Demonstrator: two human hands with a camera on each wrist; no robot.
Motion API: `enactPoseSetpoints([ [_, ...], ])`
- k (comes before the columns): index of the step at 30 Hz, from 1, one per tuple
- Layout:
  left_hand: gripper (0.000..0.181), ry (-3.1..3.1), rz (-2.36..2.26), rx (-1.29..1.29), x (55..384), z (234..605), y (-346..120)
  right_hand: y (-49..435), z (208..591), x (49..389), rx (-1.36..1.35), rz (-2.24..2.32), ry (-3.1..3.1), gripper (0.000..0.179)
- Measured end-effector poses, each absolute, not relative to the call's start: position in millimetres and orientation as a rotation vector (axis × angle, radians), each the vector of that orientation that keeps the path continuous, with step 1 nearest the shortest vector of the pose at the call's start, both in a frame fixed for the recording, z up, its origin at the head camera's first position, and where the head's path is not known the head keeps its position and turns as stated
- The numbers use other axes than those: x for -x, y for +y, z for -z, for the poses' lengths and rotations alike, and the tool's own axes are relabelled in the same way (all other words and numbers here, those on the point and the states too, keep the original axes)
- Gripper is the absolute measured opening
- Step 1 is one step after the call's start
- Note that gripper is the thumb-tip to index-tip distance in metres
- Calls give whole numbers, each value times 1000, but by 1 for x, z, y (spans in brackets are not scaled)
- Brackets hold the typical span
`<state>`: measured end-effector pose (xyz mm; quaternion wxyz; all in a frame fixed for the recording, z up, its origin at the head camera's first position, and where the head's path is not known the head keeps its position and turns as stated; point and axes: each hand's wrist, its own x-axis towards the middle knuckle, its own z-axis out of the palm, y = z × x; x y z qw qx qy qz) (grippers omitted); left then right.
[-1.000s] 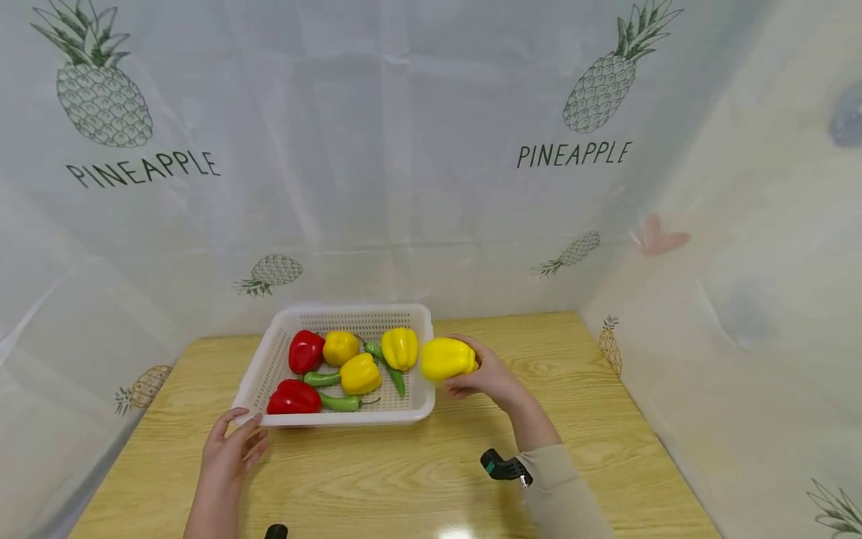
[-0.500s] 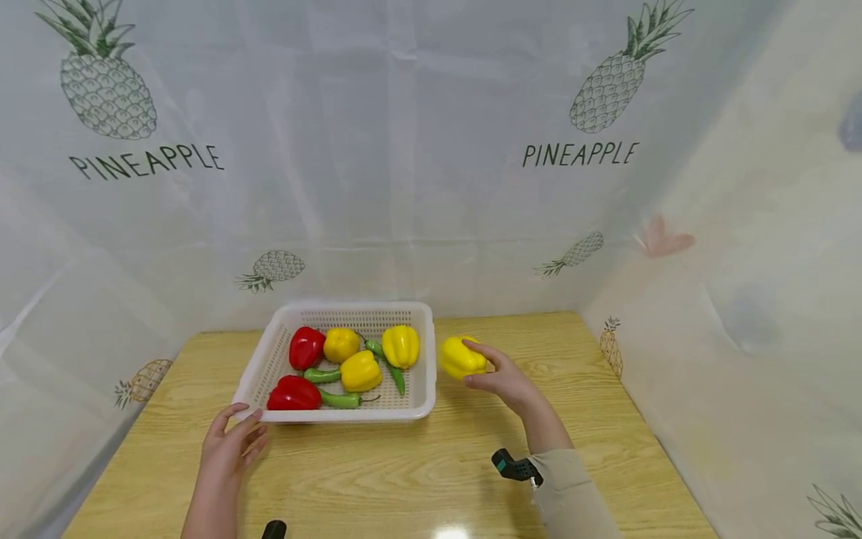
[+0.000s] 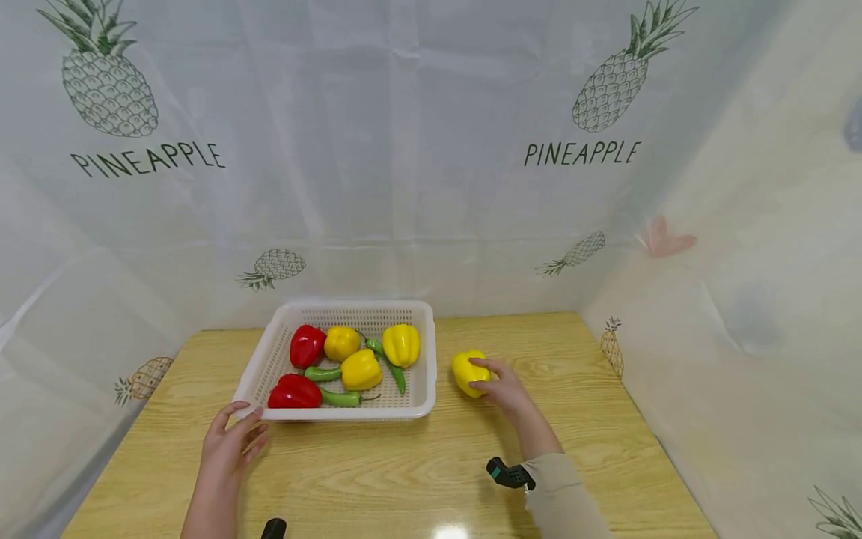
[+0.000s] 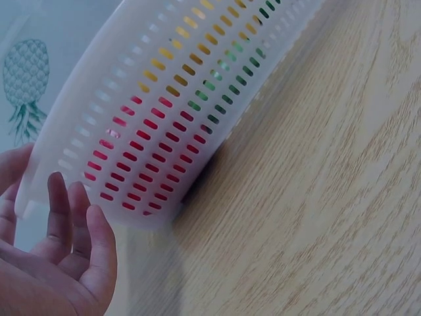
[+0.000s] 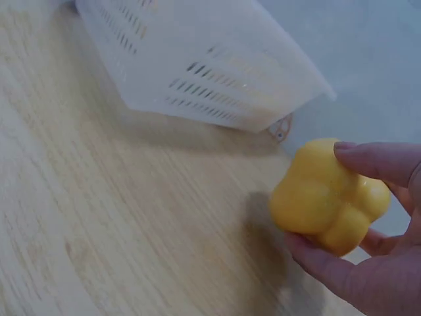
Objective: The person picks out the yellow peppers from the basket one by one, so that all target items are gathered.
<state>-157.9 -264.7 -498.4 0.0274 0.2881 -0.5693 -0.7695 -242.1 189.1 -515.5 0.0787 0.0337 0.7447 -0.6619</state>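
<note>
To the right of the white basket, my right hand grips a yellow bell pepper between thumb and fingers. In the right wrist view the lobed end of this bell pepper faces the camera, with a shadow on the table below it. My left hand holds the basket's near left corner, thumb and index finger at the rim; its other fingers curve loosely beside the perforated wall. Inside the basket lie two red bell peppers, three yellow bell peppers and several green chili peppers.
The basket stands near the back of a wooden table. Behind it hangs a pale curtain printed with pineapples, which also encloses the sides. A black device is strapped at the right wrist.
My right hand has carried the yellow bell pepper from beside the basket's right rim farther right and lower, turning it on the way. The left hand stays at the basket corner.
</note>
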Motion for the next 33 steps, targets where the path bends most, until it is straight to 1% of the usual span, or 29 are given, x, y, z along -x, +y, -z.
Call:
enactPoseSetpoints([
  [7, 32, -1756, 2386, -887, 159, 500, -265, 187, 523, 243, -163, 1978, 2246, 41],
  [10, 31, -1769, 2386, -875, 159, 500, -264, 186, 522, 244, -165, 1946, 2273, 43],
  [14, 29, -1764, 2379, -884, 159, 500, -263, 185, 518, 246, -113, 1857, 2326, 53],
  [19, 26, -1776, 2365, -865, 158, 500, -263, 184, 513, 250, -27, 1714, 2385, 80],
  [21, 26, -1777, 2366, -864, 158, 500, -264, 184, 511, 251, -9, 1631, 2429, 88],
  [27, 27, -1756, 2387, -876, 158, 501, -266, 183, 508, 257, -2, 1415, 2556, 92],
  [33, 25, -1747, 2397, -859, 156, 502, -266, 182, 509, 263, -12, 1468, 2500, 94],
])
